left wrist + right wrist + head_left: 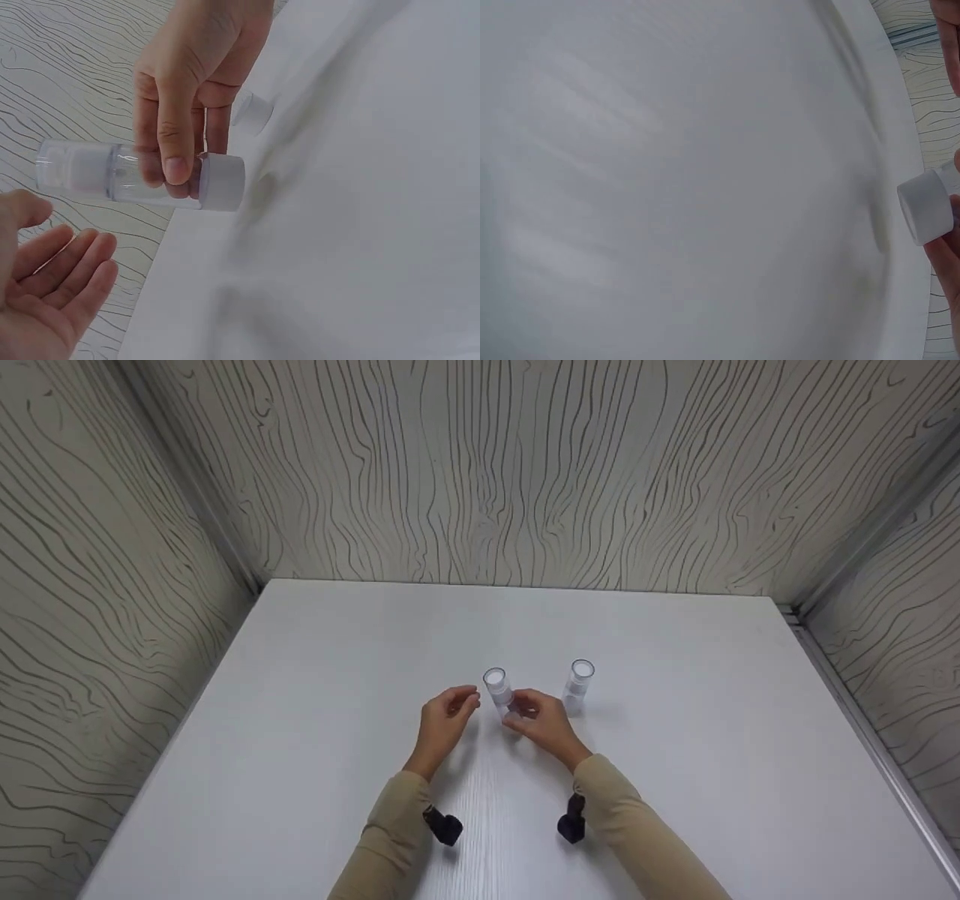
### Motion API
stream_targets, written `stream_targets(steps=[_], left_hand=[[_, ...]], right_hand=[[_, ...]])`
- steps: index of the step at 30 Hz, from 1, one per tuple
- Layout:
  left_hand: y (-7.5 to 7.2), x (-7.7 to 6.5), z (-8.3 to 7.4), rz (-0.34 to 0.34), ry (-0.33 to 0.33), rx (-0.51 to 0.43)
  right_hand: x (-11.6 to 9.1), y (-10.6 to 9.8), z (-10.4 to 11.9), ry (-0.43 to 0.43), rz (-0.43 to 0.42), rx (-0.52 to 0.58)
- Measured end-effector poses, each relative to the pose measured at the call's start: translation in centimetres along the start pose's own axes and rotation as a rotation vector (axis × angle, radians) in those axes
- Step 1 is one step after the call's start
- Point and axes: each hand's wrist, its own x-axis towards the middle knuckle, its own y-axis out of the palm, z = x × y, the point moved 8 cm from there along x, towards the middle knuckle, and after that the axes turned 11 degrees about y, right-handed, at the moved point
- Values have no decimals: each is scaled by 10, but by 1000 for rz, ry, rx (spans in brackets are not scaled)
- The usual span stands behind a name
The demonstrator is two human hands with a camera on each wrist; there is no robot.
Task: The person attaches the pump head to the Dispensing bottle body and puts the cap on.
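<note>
In the head view my right hand [553, 727] pinches a small clear bottle [498, 687] between thumb and fingers, a little right of the table's middle. The left wrist view shows the bottle's transparent cap [52, 166] over a white top, a clear body and a white base [223, 182], held clear of the table. My left hand [441, 727] is just to the left of the bottle, fingers loosely bent, holding nothing. A second bottle [580, 679] of the same look stands upright to the right of my right hand. The right wrist view catches the held bottle's white base [928, 208].
The white table [337, 660] spreads out on all sides of the hands. Wood-grain patterned panels [480, 472] rise behind it and at both sides, with metal rails in the corners. Small black wrist cameras [448, 830] are strapped at both sleeves.
</note>
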Motion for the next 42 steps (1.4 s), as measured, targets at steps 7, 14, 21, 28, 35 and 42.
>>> stream_targets(steps=[7,14,21,28,35,42], left_hand=[[4,-8,11,4,-33,1],[6,-14,19,9,-45,-14],[4,-17,21,13,-51,3],[3,-17,17,11,1,-20],[5,-19,22,6,-30,-16],[7,-22,24,-3,-33,-56]], right_hand=[[8,1,3,62,-27,9],[17,4,4,60,-49,8],[23,10,2,61,-32,15],[22,12,9,-37,-39,25],[27,17,-1,50,-38,29],[27,18,-4,73,-58,24]])
